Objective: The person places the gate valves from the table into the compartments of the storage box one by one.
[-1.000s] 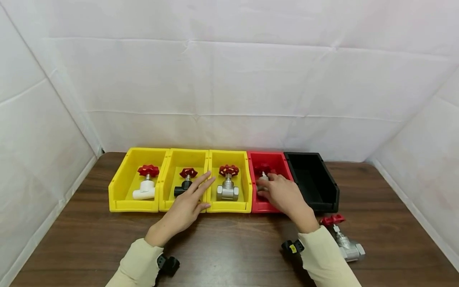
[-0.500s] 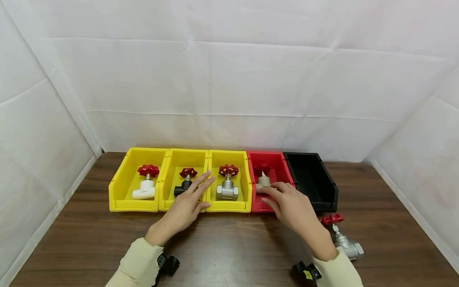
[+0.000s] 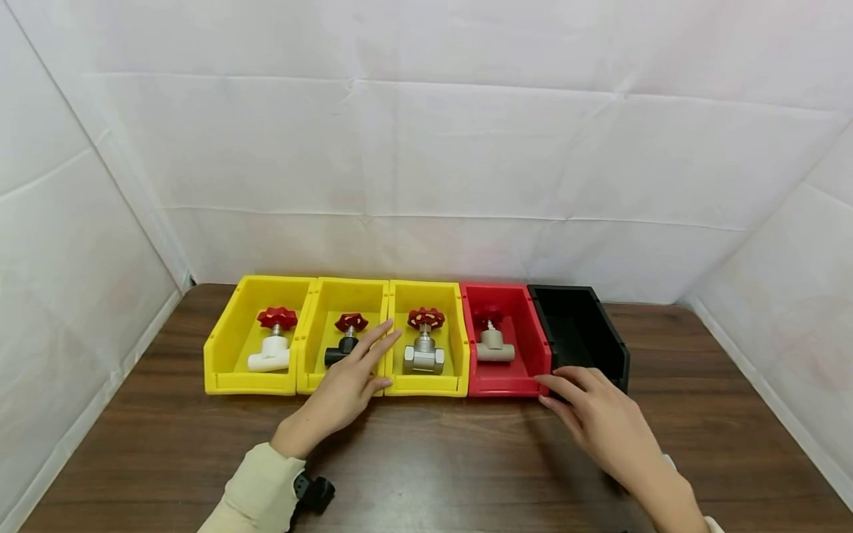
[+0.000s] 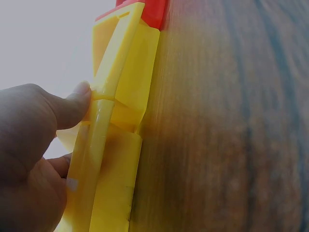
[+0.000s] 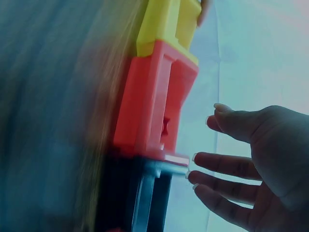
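My left hand [image 3: 340, 392] rests with extended fingers over the front of the second yellow bin [image 3: 309, 385] and the third yellow bin [image 3: 426, 386]. In the left wrist view its thumb [image 4: 79, 96] touches the front lip where the two bins meet. My right hand [image 3: 603, 418] holds nothing, its fingers spread and slightly bent, by the front corner of the red bin [image 3: 509, 386] and before the black bin [image 3: 578, 326]. A beige valve [image 3: 494, 346] with a red handwheel lies in the red bin.
A white valve [image 3: 272, 351] lies in the leftmost yellow bin [image 3: 249, 383]. A black valve [image 3: 342, 348] is partly behind my left fingers, and a silver valve [image 3: 423, 354] sits in the third bin. A white cloth wall [image 3: 426, 163] stands behind the bins.
My right hand has let go of the beige valve, left the red bin and moved right and toward me. Its arm now mostly hides the silver valve on the table. My left hand stays put.
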`<state>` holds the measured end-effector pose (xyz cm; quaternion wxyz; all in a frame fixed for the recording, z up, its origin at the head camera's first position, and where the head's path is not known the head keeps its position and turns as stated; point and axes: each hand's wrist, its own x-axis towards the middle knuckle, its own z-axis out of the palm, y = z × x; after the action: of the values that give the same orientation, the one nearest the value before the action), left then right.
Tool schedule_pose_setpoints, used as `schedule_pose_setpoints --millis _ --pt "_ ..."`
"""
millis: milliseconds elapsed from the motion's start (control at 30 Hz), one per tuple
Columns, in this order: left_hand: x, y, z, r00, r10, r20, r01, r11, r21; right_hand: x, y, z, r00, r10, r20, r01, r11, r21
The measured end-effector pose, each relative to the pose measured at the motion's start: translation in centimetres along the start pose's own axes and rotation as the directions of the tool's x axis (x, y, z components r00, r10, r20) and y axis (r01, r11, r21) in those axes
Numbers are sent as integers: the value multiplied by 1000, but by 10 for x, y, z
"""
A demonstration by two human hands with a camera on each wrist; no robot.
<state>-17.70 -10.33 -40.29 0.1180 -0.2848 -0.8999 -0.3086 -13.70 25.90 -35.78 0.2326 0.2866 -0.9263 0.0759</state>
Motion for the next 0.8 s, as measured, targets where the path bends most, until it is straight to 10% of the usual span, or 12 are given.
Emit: schedule_pose_setpoints --millis 800 --pt "-1 0 0 1000 -3 2 3 1000 6 -66 43 -19 999 45 -13 -45 998 -41"
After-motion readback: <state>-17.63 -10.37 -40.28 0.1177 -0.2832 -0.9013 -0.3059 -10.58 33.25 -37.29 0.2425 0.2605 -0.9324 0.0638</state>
